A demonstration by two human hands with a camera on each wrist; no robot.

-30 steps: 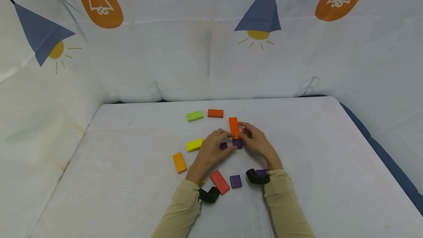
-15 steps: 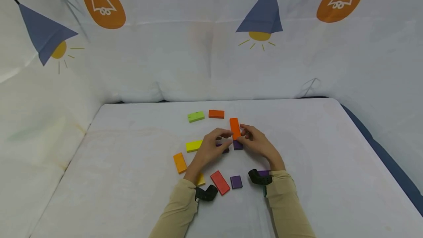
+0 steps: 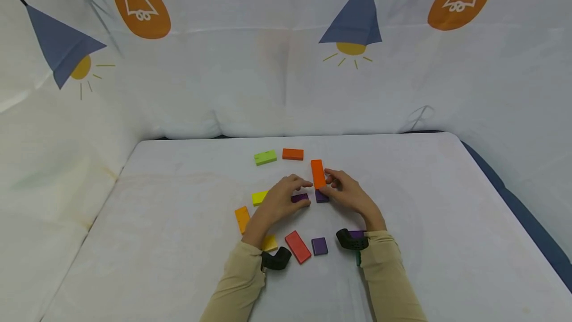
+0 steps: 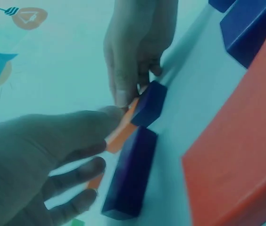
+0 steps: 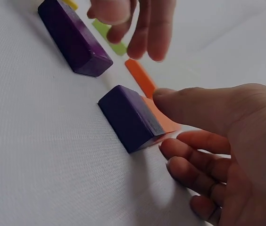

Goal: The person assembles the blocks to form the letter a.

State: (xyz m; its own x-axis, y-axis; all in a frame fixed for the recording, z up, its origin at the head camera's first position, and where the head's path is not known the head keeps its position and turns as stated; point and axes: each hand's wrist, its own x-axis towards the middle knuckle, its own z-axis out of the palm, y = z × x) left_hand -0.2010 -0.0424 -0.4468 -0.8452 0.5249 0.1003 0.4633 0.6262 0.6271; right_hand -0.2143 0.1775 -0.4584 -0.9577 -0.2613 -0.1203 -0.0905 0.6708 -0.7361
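An orange block (image 3: 318, 173) lies end-on against a small purple block (image 3: 322, 196), the two together making one line. My right hand (image 3: 350, 193) is beside them, its thumb tip at the orange block's edge and its other fingers loosely bent; in the right wrist view a gap shows between thumb (image 5: 189, 106) and fingers. Left of that pair lies a longer dark purple block (image 5: 74, 40). My left hand (image 3: 281, 200) hovers around this block with thumb and fingers spread apart, gripping nothing. In the left wrist view its fingers (image 4: 76, 172) are beside the dark purple block.
Toward the back lie a lime green block (image 3: 265, 157) and a darker orange one (image 3: 293, 154). Yellow (image 3: 259, 198) and amber (image 3: 242, 218) blocks are partly behind the left hand and forearm. A red block (image 3: 298, 247) and a purple square (image 3: 319, 246) lie between the forearms.
My left hand has drawn left, away from the orange block, and its fingers have spread, uncovering the dark purple block. The right hand has stayed nearly still at the orange block.
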